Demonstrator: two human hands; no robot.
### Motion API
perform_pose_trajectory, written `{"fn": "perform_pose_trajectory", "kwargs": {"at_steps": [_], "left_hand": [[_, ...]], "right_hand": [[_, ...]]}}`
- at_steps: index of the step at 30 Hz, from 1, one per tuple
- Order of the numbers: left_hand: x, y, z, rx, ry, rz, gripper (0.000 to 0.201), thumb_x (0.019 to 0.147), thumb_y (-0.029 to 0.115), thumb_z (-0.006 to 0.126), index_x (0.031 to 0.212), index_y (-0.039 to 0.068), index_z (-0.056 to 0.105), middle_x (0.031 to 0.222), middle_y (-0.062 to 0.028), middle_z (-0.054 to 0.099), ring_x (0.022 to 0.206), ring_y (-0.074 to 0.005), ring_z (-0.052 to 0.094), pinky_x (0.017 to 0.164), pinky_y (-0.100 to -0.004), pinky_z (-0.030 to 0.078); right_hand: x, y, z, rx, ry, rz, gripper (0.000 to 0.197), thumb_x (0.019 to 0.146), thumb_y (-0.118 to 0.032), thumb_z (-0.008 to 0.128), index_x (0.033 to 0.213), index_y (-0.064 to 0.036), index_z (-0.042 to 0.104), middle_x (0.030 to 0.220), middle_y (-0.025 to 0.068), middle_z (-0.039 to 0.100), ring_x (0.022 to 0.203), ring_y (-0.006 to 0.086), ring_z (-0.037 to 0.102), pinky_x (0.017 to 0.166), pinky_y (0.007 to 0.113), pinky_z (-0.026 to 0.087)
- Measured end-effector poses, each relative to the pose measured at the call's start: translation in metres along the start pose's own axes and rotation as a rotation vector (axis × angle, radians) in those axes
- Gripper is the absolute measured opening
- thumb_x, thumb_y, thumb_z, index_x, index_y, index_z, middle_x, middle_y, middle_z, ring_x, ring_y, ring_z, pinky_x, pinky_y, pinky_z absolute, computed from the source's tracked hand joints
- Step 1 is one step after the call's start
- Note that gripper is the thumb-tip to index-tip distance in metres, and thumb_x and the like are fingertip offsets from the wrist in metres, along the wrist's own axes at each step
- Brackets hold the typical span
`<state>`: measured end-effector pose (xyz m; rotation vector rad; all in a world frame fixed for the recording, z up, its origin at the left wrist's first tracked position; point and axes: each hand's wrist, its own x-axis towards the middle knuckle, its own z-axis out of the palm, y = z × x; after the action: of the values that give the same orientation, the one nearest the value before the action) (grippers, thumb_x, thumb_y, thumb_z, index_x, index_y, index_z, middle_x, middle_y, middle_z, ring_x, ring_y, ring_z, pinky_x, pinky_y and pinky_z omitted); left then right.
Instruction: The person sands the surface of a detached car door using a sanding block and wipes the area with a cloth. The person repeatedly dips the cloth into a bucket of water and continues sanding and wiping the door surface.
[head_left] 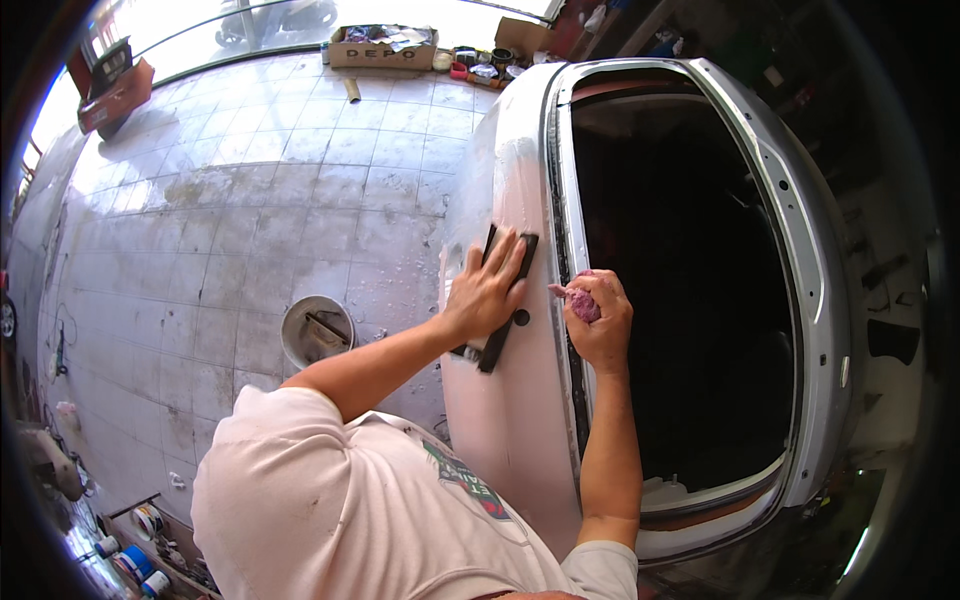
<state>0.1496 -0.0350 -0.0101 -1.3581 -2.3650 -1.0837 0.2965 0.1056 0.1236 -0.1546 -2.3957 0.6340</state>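
My left hand (484, 287) lies over a long sanding block (494, 352) with dark edges, its fingers stretched along it. The block rests on the pinkish-white panel (515, 420) of a car body. A small round dark hole (521, 317) shows in the panel just right of the block. Over the edge of the large window opening (690, 270), my right hand (600, 325) is closed around a crumpled pink-purple cloth or sponge (584, 303). One end of it sticks out to the left. The block's underside is hidden.
On the tiled floor (290, 240) left of the car stands a round bucket (318, 333) with a dark object inside. Wet patches and drops mark the tiles. A cardboard box (385, 50) and several small items sit at the far side; cans (135, 563) stand at lower left.
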Motion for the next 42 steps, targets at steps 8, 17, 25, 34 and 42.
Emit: {"fn": "perform_pose_trajectory", "kwargs": {"at_steps": [8,17,25,34,42], "left_hand": [[0.134,-0.190,0.038,0.250,0.081,-0.217,0.079,0.112,0.059,0.042,0.167,0.002,0.040,0.174,-0.0194,0.039,0.139,-0.0517,0.051,0.112,-0.0535,0.052],[0.039,-0.034,-0.007,-0.053,-0.141,0.095,0.079,0.104,0.045,0.061,0.167,0.002,0.041,0.176,-0.0216,0.035,0.129,-0.0511,0.053,0.113,-0.0542,0.050],[0.167,-0.046,0.011,0.106,-0.077,-0.373,0.075,0.109,0.050,0.048,0.165,0.000,0.044,0.168,-0.0253,0.046,0.143,-0.0518,0.049,0.119,-0.0534,0.045],[0.175,-0.090,0.012,0.138,-0.017,-0.068,0.062,0.106,0.044,0.057,0.158,0.011,0.057,0.163,-0.0200,0.051,0.142,-0.0456,0.050,0.108,-0.0595,0.049],[0.093,-0.033,0.034,0.011,0.009,0.137,0.069,0.106,0.031,0.062,0.157,-0.014,0.048,0.169,-0.0367,0.036,0.164,-0.0514,0.021,0.135,-0.0520,0.014]], "right_hand": [[0.017,-0.021,0.024,0.103,-0.036,-0.065,0.026,0.075,-0.002,0.080,0.098,-0.0096,0.072,0.102,0.0118,0.072,0.096,0.0344,0.073,0.086,0.043,0.061],[0.001,0.000,-0.003,-0.029,-0.002,0.016,0.025,0.077,-0.004,0.083,0.099,-0.0109,0.073,0.102,0.0117,0.072,0.096,0.0340,0.073,0.087,0.044,0.061],[0.006,-0.002,0.005,0.051,0.026,0.008,0.025,0.079,-0.006,0.083,0.101,-0.0104,0.072,0.102,0.0117,0.073,0.095,0.0351,0.074,0.087,0.045,0.061],[0.003,-0.007,0.009,0.147,0.046,0.064,0.027,0.080,-0.009,0.085,0.102,-0.0132,0.071,0.102,0.0104,0.073,0.097,0.0346,0.075,0.087,0.045,0.062],[-0.002,0.004,0.004,0.110,0.063,0.088,0.027,0.080,-0.009,0.085,0.103,-0.0127,0.073,0.103,0.0100,0.074,0.098,0.0346,0.075,0.089,0.045,0.062]]}}
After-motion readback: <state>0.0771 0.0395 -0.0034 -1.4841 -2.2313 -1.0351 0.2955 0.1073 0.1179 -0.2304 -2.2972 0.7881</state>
